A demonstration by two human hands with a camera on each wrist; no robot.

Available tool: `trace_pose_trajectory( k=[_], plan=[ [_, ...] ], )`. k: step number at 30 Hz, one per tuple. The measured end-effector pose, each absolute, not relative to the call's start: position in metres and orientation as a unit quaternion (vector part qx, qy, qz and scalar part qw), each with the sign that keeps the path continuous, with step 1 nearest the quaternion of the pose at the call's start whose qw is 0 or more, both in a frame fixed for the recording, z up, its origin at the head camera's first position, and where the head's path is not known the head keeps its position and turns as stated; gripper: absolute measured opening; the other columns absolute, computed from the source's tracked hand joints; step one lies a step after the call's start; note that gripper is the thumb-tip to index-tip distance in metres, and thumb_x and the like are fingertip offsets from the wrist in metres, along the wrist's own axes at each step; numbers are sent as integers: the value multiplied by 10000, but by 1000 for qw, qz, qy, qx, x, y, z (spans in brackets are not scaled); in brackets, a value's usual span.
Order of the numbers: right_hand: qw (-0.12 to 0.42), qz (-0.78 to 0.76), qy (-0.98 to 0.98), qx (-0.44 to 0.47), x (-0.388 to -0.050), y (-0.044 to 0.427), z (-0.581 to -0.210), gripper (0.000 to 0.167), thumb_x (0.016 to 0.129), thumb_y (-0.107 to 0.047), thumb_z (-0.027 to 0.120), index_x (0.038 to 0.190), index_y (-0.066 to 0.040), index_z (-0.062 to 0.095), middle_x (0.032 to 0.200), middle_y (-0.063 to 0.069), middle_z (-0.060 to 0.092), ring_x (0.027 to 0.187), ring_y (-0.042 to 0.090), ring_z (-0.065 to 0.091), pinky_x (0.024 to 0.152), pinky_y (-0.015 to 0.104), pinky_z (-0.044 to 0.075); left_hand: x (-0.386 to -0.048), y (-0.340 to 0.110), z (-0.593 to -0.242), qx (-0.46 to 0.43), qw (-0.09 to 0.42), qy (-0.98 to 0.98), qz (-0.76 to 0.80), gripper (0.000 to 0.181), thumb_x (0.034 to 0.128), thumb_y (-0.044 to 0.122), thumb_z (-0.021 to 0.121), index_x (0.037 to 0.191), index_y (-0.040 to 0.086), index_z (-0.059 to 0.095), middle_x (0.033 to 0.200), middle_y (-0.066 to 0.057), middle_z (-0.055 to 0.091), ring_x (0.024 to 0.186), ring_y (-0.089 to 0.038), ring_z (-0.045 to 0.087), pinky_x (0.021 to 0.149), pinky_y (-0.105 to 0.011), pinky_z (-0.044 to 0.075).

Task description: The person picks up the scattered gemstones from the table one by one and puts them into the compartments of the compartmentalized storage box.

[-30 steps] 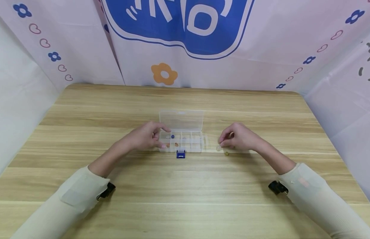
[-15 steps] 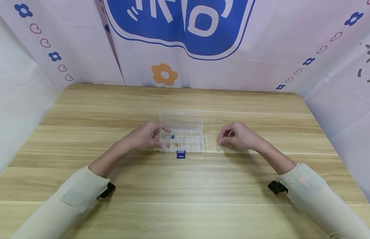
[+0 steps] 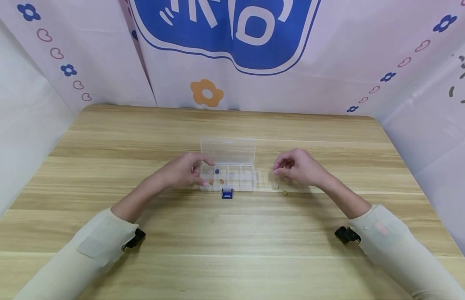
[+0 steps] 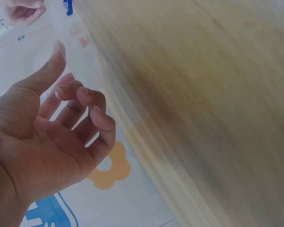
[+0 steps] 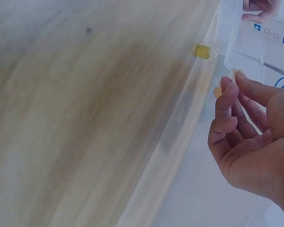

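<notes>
A clear plastic compartment box point(image 3: 247, 183) lies mid-table, lid point(image 3: 227, 151) raised behind it. My left hand point(image 3: 185, 170) grips its left end, thumb at the front, index finger at the back. Small pieces sit in the left compartments, among them a blue bead point(image 3: 217, 171) and an orange piece point(image 3: 222, 181). Right of the box, my right hand point(image 3: 297, 168) hovers with thumb and index fingertips close together; whether something tiny is between them is unclear. Below it on the table are a clear bead point(image 3: 275, 186) and a yellow bead point(image 5: 203, 51).
A blue latch point(image 3: 227, 193) hangs at the box's front edge. The wooden table point(image 3: 232, 237) extends around both arms. A white cloth backdrop point(image 3: 292, 93) stands behind the table.
My right hand has risen slightly away from the clear bead, which stays on the table. The left hand and the box have kept their places.
</notes>
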State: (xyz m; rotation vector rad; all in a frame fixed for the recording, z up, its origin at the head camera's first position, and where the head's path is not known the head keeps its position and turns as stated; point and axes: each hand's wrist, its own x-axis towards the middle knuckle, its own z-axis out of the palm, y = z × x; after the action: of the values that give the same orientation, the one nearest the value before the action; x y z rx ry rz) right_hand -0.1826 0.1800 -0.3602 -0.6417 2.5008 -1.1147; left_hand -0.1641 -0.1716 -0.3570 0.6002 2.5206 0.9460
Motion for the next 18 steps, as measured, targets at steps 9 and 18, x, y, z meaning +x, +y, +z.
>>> trace_pose_trajectory(
  k=[9,18],
  plan=[
    [145,-398,872,-245,-183,176,-362,33,935,7,742,957,28,731,865,121,711,664,208,624,566,238,508,-164,-172,-356,214,187,896,340,529,860,23,834,1348,-12,633,623,-2,468,571,-130,427,577,-270,395],
    [122,-401,872,-252,-183,172,-362,56,933,-11,752,978,21,740,868,91,708,686,179,597,565,219,468,-164,-171,-356,209,194,895,342,535,867,22,827,1359,-18,622,624,-4,472,572,-130,427,564,-260,384]
  ],
)
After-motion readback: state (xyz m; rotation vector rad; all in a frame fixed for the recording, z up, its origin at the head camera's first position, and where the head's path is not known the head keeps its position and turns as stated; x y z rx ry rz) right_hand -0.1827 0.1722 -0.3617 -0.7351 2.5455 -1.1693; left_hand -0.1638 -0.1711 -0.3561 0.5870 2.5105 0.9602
